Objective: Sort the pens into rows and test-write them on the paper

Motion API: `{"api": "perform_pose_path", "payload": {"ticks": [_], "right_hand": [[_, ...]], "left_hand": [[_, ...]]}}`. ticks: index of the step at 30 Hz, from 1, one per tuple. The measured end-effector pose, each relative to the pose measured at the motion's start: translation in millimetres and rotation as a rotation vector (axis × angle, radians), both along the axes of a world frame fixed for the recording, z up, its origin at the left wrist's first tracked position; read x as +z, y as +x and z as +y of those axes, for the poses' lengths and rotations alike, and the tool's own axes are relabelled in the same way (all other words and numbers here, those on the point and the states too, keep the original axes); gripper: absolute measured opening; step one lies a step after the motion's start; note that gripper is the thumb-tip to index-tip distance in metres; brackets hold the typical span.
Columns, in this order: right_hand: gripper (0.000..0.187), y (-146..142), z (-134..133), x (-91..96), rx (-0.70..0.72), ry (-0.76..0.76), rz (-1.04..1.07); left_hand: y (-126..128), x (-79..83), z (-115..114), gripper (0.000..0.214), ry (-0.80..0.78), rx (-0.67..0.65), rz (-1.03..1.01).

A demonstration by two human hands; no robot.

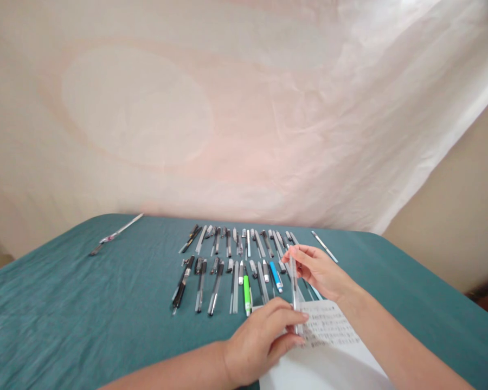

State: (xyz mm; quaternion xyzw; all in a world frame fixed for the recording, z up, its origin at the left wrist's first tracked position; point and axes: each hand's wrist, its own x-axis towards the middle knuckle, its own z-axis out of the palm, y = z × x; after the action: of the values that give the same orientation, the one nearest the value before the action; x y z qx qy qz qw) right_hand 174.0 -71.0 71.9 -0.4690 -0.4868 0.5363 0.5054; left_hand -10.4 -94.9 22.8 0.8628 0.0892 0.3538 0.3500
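A clear pen (295, 287) is held nearly upright between my two hands, above a sheet of paper. My left hand (268, 333) pinches its lower end between thumb and fingers. The fingertips of my right hand (315, 268) close on its upper end. Under and in front of the hands lies the white paper (309, 371), with lines of handwriting near its top. Just beyond my left hand are a green pen piece (246, 292) and a blue one (275, 276). My right hand covers part of the pens behind it.
Two rows of taken-apart pens, caps and refills spread across the green tablecloth (85, 309), including a black pen (183, 284) at the near left. A long pale stick (122, 230) lies far left, and a light-blue pen (324, 246) far right. A pale cloth (244, 119) hangs behind.
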Motion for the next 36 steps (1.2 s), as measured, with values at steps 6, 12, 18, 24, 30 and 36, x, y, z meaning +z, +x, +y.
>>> {"api": "perform_pose_path", "payload": {"ticks": [6, 12, 18, 24, 30, 36], "right_hand": [[0.049, -2, -11, 11.4, 0.009, 0.201, -0.388], [0.037, -7, -19, 12.8, 0.181, 0.447, -0.955], [0.026, -2, -19, 11.7, -0.015, 0.468, -1.026], [0.04, 31, -47, -0.4, -0.18, 0.273, -0.859], [0.048, 81, -87, -44.1, -0.306, 0.021, -0.747], [0.037, 105, -112, -64.0, -0.334, -0.122, -0.74]], "left_hand": [[2, -1.4, 5, 0.029, -0.103, 0.126, -0.041], [2, -2.4, 4, 0.03, -0.143, 0.145, -0.035], [0, -2.4, 1, 0.065, -0.228, 0.045, -0.031], [-2, 3.5, -10, 0.05, 0.014, -0.044, 0.248], [1, -0.7, -13, 0.038, 0.359, -0.095, 0.357], [3, -7.2, -9, 0.038, 0.475, -0.101, 0.343]]}}
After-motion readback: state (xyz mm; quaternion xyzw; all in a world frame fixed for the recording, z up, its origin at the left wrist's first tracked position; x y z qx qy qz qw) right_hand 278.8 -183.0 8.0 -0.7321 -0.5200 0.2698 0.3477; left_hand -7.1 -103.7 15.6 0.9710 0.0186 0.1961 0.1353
